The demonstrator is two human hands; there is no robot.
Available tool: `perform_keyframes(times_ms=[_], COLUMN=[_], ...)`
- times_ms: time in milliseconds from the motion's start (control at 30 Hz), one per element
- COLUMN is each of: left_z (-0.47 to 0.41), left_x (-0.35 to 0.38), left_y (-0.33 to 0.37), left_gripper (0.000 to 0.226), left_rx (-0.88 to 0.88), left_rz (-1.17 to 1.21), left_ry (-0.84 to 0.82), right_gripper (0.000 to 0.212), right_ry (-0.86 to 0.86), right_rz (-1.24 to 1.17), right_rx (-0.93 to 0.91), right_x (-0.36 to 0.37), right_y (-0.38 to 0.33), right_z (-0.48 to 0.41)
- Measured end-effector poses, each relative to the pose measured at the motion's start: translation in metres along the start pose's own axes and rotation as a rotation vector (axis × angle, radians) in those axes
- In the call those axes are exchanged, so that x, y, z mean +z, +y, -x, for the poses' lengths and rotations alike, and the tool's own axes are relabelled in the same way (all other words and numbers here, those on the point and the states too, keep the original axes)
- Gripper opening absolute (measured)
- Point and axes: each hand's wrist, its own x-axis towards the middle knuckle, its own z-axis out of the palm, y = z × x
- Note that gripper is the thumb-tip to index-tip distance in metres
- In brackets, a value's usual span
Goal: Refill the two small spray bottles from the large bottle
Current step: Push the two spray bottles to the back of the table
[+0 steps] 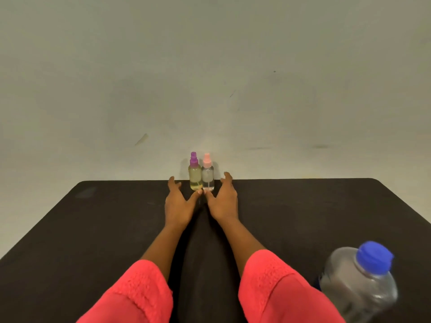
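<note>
Left hand and right hand spread open, empty, thumbs near bases of small clear purple-capped spray bottle w/ yellowish liquid & pink-capped clear one, touching, upright at far edge of black table. Risk: a nudge tips either off the back edge. Large clear blue-capped plastic bottle near right sleeve; elbow could knock it.

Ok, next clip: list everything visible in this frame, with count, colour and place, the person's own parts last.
small spray bottle, purple top: 1, yellowish liquid, upright at table's far edge, left of the pair.
small spray bottle, pink top: 1, clear, upright beside the purple one, on its right.
large bottle: 1, clear with blue cap, near right corner of the view.
table: 1, black, fills the lower half.
wall: 1, pale grey-green, scuffed, behind the table.
sleeves: 2, coral red, bottom of the view.
left hand: 1, open, just left of the small bottles.
right hand: 1, open, just right of them.
</note>
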Motion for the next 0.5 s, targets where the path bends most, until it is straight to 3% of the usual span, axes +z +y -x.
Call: perform_keyframes(times_ms=[200, 300, 400, 500], left_z=[0.061, 0.099, 0.136, 0.170], left_x=[-0.012, -0.019, -0.024, -0.031], left_y=[0.009, 0.015, 0.023, 0.037], left_gripper=[0.087, 0.076, 0.062, 0.042], left_rx=[-0.045, -0.056, -0.048, 0.030], left_rz=[0.073, 0.144, 0.232, 0.290], left_ry=[-0.048, -0.084, -0.104, -0.107], right_gripper=[0.073, 0.057, 0.034, 0.032], right_ry=[-0.015, -0.069, -0.092, -0.043], right_rz=[-0.050, -0.060, -0.007, -0.050], right_rx=[0.079, 0.074, -0.089, -0.334], right_x=[-0.017, -0.028, -0.052, -0.089], right_y=[-0.006, -0.009, -0.018, -0.035], right_z=[0.049, 0.087, 0.132, 0.176])
